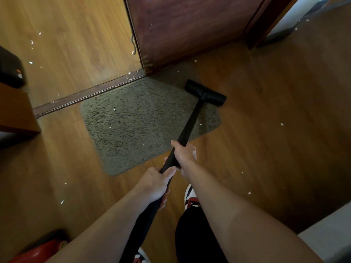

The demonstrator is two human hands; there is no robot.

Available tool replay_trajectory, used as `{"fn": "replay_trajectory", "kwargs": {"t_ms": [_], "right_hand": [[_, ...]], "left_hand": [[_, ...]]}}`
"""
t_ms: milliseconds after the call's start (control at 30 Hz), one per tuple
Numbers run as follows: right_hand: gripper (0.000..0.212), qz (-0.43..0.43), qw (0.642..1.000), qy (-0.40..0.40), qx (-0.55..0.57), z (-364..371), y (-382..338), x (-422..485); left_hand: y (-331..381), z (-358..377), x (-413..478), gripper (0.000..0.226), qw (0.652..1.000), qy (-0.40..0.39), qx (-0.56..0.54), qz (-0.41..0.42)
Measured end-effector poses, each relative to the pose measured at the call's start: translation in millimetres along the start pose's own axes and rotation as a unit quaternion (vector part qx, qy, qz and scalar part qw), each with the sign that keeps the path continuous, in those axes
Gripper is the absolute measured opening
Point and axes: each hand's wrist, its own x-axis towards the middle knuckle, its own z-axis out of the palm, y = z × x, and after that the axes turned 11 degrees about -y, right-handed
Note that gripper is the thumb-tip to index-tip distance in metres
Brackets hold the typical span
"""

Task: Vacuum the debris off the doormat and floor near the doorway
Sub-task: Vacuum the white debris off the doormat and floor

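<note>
While white scraps still dot the wood floor at nine o'clock, near the dark case by the left edge, that side looks untouched: flecks lie beyond the threshold strip at ten o'clock and more at seven o'clock. Moving right, the doormat sits at the centre, just inside the threshold, and a few pale bits remain on its pile. The left hand grips the vacuum wand low down, fingers wrapped tight around it. Just above it, the right hand clamps the same wand, fingers curled closed on the tube. The wand runs up toward one o'clock, where the black floor nozzle rests on the mat's far right corner, close to the dark door at twelve o'clock. Further right, at three and four o'clock, scattered crumbs lie on bare floor, and a few more sit near the open gap at two o'clock. Judged from this, the job seems early: most debris on mat and floor is left to collect.
</note>
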Motion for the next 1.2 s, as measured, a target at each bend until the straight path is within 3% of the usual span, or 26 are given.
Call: {"fn": "replay_trajectory", "kwargs": {"t_ms": [333,867,1200], "right_hand": [[0.035,-0.003,1.000,-0.007,-0.003,-12,-30,16],[0.029,0.020,0.999,-0.028,0.029,40,53,-48],[0.025,0.002,1.000,-0.005,0.023,25,35,-31]], "left_hand": [[29,0,23,0.044,1.000,0.010,-0.024,-0.002],[-67,-18,-39,0.032,1.000,-0.008,-0.016,-0.011],[-43,-9,-25,0.033,0.999,-0.002,-0.039,-0.017]]}}
